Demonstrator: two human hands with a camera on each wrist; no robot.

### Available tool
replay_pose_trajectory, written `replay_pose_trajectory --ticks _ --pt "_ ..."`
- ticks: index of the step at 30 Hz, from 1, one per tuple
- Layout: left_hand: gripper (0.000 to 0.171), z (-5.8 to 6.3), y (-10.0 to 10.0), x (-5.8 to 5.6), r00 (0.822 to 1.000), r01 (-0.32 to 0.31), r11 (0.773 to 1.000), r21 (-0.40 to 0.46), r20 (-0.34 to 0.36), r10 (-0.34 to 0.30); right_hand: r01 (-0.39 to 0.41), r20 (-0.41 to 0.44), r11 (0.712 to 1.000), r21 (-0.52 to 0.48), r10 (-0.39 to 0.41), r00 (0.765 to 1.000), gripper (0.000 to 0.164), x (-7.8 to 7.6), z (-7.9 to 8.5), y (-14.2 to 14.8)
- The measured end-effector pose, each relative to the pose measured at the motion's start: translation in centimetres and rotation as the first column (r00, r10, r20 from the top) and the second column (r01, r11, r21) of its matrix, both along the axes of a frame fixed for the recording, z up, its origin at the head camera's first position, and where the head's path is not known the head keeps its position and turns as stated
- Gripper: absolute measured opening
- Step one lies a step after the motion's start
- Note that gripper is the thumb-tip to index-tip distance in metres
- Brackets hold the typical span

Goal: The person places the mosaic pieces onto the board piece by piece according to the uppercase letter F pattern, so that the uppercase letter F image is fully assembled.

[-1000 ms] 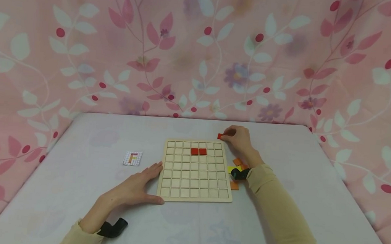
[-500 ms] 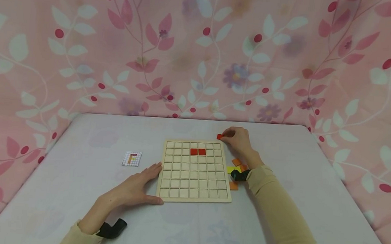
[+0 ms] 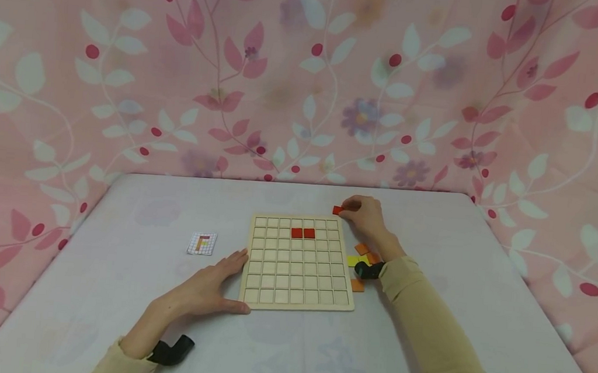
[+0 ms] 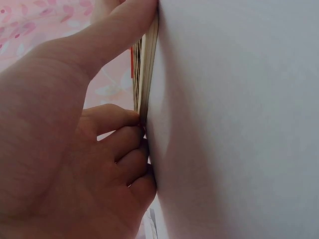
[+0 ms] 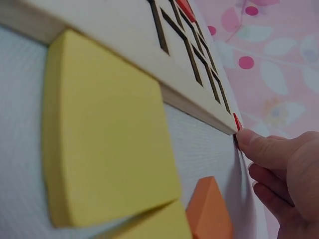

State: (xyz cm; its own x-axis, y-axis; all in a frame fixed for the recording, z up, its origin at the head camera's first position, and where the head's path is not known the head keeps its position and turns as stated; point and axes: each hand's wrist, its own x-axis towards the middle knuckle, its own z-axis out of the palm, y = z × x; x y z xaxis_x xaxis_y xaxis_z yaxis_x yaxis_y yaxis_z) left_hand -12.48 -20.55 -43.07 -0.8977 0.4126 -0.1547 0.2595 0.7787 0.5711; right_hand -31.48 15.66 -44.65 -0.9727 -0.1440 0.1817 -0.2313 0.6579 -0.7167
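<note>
In the head view a wooden grid board point(image 3: 276, 269) lies mid-table, with two red square tiles point(image 3: 303, 233) side by side in its second row from the far edge. My left hand point(image 3: 206, 287) touches the board's left side, thumb at the near corner and fingers along the edge. Past the board's far right corner, my right hand point(image 3: 364, 215) pinches another red square tile point(image 3: 337, 210) between thumb and fingers. The right wrist view shows this thumb point(image 5: 254, 142) against the tile, close to the board's corner.
Yellow tiles point(image 5: 109, 134) and several orange tiles point(image 3: 357, 285) lie right of the board, partly hidden under the right wrist. A small card point(image 3: 202, 243) with a coloured grid pattern lies to the left. Flowered pink cloth point(image 3: 306, 93) hangs behind the white table point(image 3: 144, 209).
</note>
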Motion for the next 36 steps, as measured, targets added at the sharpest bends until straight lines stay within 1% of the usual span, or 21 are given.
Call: replay_pose_trajectory --ticks 6,9,13,16,18,23,30,36 --pt "0.113 0.0 0.0 -0.1 1.000 0.008 1.000 -0.005 -0.009 -0.008 0.031 0.036 0.995 -0.095 -0.027 0.999 0.021 0.6 0.1 0.6" --pt "0.113 0.1 -0.1 -0.1 1.000 0.006 1.000 -0.007 -0.007 -0.006 0.030 0.031 0.992 -0.126 -0.026 0.999 0.021 1.0 0.5 0.4" --pt "0.114 0.0 -0.2 -0.1 1.000 0.001 1.000 -0.005 -0.004 -0.001 0.030 0.027 0.990 -0.139 -0.027 0.999 0.021 1.6 0.9 -0.2" --pt "0.114 0.0 -0.3 -0.1 1.000 -0.002 1.000 -0.004 -0.002 0.002 0.017 0.024 0.987 -0.159 -0.014 1.000 0.021 2.0 1.2 -0.9" --pt "0.114 0.0 -0.3 -0.1 1.000 -0.004 1.000 -0.005 0.000 0.004 -0.007 0.003 0.985 -0.170 0.008 1.000 0.020 2.2 1.2 -1.3" --pt "0.114 -0.1 -0.2 -0.1 1.000 0.003 1.000 -0.002 -0.008 -0.003 -0.053 -0.039 0.986 -0.156 0.048 0.998 0.019 2.6 1.3 -2.2" --pt "0.114 -0.1 -0.2 -0.1 1.000 0.004 1.000 -0.004 -0.008 -0.004 -0.106 -0.041 0.984 -0.143 0.101 0.994 0.020 3.5 1.8 -3.3" --pt "0.114 -0.1 -0.2 -0.1 1.000 0.001 1.000 -0.007 -0.008 -0.001 -0.162 -0.046 0.981 -0.105 0.158 0.986 0.021 4.5 2.4 -4.4"
